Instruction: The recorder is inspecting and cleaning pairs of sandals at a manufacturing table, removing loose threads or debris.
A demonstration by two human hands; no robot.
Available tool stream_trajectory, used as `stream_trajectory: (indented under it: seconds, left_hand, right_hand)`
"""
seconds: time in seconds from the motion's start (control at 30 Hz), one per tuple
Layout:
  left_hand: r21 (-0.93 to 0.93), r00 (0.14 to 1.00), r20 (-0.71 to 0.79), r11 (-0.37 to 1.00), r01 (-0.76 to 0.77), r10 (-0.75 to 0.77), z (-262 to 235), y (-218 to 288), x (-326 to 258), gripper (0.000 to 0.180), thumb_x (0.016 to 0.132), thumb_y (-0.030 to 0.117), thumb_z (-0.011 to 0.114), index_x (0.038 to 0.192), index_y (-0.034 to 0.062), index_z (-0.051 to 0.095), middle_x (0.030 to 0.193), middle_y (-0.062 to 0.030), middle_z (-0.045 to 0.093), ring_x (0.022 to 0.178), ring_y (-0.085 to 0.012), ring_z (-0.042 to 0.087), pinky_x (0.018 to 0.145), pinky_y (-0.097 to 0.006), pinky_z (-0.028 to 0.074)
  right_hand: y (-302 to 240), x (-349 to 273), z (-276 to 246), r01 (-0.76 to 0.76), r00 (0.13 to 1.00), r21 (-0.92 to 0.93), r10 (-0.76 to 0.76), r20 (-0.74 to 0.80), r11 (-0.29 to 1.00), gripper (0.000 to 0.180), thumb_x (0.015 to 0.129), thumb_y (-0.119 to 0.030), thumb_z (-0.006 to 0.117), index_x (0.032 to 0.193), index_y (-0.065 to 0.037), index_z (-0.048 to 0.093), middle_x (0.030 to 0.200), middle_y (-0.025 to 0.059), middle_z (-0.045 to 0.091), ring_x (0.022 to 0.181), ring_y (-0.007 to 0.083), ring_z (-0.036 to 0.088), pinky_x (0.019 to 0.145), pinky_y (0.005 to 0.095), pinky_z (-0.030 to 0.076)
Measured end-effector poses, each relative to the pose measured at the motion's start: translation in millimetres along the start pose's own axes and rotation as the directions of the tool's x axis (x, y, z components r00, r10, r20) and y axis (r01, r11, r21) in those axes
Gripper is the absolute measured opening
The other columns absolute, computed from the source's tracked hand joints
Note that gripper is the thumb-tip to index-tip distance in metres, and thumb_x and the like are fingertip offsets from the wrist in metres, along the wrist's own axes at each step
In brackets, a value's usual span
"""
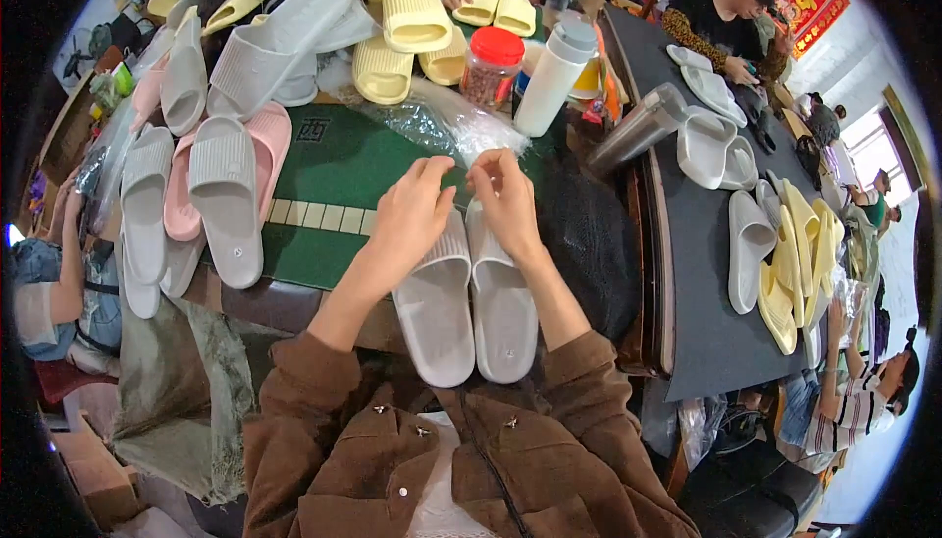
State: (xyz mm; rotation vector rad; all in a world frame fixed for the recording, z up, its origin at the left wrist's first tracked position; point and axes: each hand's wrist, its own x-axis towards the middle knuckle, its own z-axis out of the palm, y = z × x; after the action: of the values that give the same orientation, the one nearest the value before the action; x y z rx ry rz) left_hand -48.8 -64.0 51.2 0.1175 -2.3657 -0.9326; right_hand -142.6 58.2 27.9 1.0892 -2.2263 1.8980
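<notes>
A pair of grey slide slippers lies right in front of me, toes pointing away, the left slipper (pixel 436 322) beside the right slipper (pixel 505 327). My left hand (pixel 414 212) is over the toe of the left one, fingers bent and thumb apart from them. Over the toe of the other slipper, my right hand (pixel 505 202) has its fingers curled in toward the thumb; whatever may be between them is too small to make out. Just beyond both hands lies crumpled clear plastic (pixel 446 121) on the green mat (pixel 319 180).
Grey slippers (pixel 225 204) and pink slippers (pixel 272 150) are piled at left; yellow slippers (pixel 417 23) stand farther back. A red-lidded jar (pixel 491 67) and a white bottle (pixel 555 81) stand beyond my right hand. People sit around a dark table (pixel 702 273) at right, with more slippers.
</notes>
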Motion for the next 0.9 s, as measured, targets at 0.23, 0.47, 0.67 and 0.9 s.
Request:
stream_trajectory:
  seconds: [0.23,0.47,0.67,0.9]
  left_hand:
    - [-0.198,0.991,0.089,0.973,0.119,-0.103,45,-18,14,0.012,0.087,0.010,0.055,0.091,-0.0014,0.057,0.084,-0.0236,0.063,0.080,-0.0426,0.061,0.066,-0.047,0.047]
    - [-0.317,0.984,-0.069,0.939,0.133,-0.163,42,-22,7,0.009,0.089,0.007,0.055,0.090,-0.0021,0.057,0.073,-0.0169,0.062,0.063,-0.0267,0.062,0.058,-0.036,0.046]
    - [-0.350,0.967,-0.119,0.921,0.173,-0.227,36,-18,9,0.012,0.091,0.011,0.056,0.090,-0.0012,0.058,0.069,-0.0126,0.060,0.058,-0.0196,0.059,0.055,-0.033,0.044]
    - [-0.286,0.979,-0.059,0.943,0.169,-0.193,41,-18,8,0.014,0.090,0.014,0.056,0.090,0.0004,0.058,0.066,-0.0155,0.059,0.057,-0.0277,0.058,0.055,-0.036,0.044]
  right_hand:
    - [15,-7,6,0.029,0.980,-0.107,-0.049,-0.191,0.994,0.008,0.086,-0.001,0.059,0.093,0.001,0.054,0.081,0.0142,0.062,0.073,0.0253,0.063,0.062,0.0325,0.049]
    - [18,-9,7,0.058,0.982,-0.123,-0.079,-0.169,0.991,0.010,0.087,-0.004,0.060,0.095,0.000,0.056,0.083,0.0098,0.064,0.072,0.0170,0.063,0.063,0.0298,0.050]
    - [13,-8,8,0.018,0.992,-0.096,-0.030,-0.121,0.995,0.009,0.086,-0.003,0.061,0.093,0.001,0.058,0.080,0.0111,0.064,0.069,0.0181,0.062,0.061,0.0297,0.049]
    - [15,-8,9,0.064,0.987,-0.106,-0.078,-0.143,0.992,0.008,0.084,-0.001,0.063,0.091,0.001,0.062,0.084,0.0117,0.064,0.067,0.0204,0.063,0.058,0.0297,0.049]
